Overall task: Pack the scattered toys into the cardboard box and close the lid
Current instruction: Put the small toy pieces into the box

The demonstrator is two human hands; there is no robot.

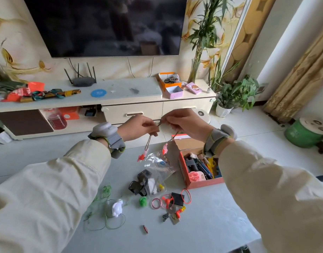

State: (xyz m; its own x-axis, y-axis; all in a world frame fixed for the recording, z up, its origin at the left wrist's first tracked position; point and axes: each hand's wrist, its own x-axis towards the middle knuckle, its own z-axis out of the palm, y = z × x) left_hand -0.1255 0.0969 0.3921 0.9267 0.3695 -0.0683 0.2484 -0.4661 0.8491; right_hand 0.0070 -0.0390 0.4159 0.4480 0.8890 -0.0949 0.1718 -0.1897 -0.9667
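Fingers (151, 126) of the left hand (138, 127) and the right hand (186, 125) are pinched on a thin brown cord (149, 140). The two hands nearly touch and are held up above the far edge of the grey table (211, 225). From each hand I see a strand hang down, and each strand ends in a small pink charm (142, 156). Both dangle in the air over a crumpled clear plastic bag (157, 160).

On my feed the cardboard box (204, 183) sits open at the right of the table, under the right wrist, its lid (182, 137) tipped up at the far side. It is already packed with toys, a pink piece with holes and yellow and black parts among them.

Loose on the table near the box I can make out a black toy (139, 183), a green figure (143, 201), a pink ring (156, 203), an orange propeller (167, 199), a black square (177, 199) and a red elastic loop (187, 196). Further left lie a white toy (117, 209) and tangled green string (104, 196). A small red piece (145, 229) lies alone nearer the camera.
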